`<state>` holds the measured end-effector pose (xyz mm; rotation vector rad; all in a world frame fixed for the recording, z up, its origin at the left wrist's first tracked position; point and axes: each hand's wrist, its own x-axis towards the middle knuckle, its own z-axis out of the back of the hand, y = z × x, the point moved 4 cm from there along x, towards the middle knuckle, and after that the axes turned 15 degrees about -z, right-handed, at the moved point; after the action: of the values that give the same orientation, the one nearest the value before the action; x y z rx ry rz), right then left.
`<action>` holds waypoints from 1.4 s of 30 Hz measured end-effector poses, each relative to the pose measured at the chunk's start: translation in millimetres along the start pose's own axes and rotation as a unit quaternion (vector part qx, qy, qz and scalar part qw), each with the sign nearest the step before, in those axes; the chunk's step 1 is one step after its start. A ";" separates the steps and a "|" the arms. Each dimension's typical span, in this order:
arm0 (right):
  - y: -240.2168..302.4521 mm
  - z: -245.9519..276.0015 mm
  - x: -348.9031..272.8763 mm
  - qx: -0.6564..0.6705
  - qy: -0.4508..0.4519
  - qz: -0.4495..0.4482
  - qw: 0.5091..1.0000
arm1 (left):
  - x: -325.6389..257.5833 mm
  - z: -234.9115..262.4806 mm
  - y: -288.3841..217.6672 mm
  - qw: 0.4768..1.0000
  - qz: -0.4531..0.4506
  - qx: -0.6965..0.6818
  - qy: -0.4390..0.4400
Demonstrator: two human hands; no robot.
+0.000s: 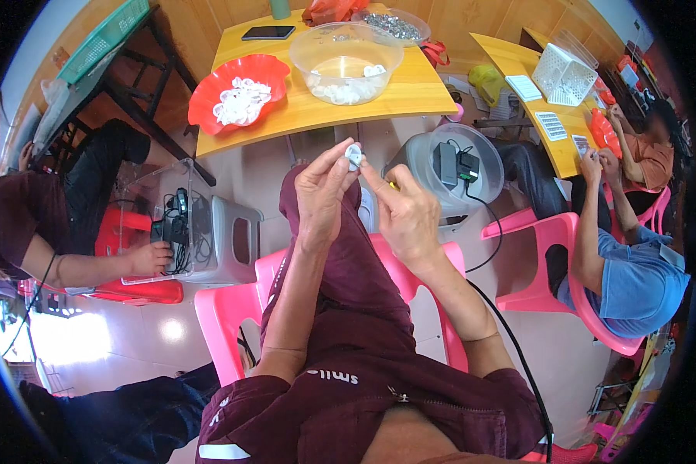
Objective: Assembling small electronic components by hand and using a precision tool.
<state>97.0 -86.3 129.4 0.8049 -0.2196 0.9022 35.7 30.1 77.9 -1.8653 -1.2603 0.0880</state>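
white piece (pixel 354 158) between both hands (pixel 322 193) (pixel 410 218)

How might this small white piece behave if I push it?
The small white piece is probably light, pinched between fingers of the left hand. Its rounded outline suggests it could roll; it looks undented, so perhaps it's stiff.

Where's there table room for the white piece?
The white piece could rest on bare yellow table right of the clear bowl, or along the near edge in front of it. The red dish crowds the left; the red bag and basin of metallic pieces crowd the far side.
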 end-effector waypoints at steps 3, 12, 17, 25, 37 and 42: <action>2.0 -3.5 -2.2 -0.034 -0.018 0.009 0.999 | -1.6 -0.3 2.0 1.000 -0.006 0.013 -0.007; -0.3 -5.3 -2.9 -0.055 -0.009 -0.009 0.998 | -3.8 -0.5 8.6 0.999 -0.024 0.032 -0.015; -1.3 -3.3 -3.3 -0.090 0.015 -0.027 0.995 | -7.0 1.4 14.8 0.994 -0.032 0.103 -0.013; -2.9 7.5 -2.7 -0.176 0.029 -0.032 0.983 | -13.4 -4.2 26.0 0.999 0.034 -0.005 -0.038; -12.4 11.0 2.9 -0.017 0.024 -0.051 0.998 | -7.3 -3.8 16.5 0.993 0.072 -0.085 -0.031; -9.1 7.7 2.9 -0.007 0.034 -0.059 0.998 | -7.8 -3.8 14.7 0.994 0.068 -0.085 -0.024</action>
<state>107.0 -93.2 131.3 0.7652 -0.1172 0.8152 44.4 19.9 67.4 -2.1071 -1.2044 0.1015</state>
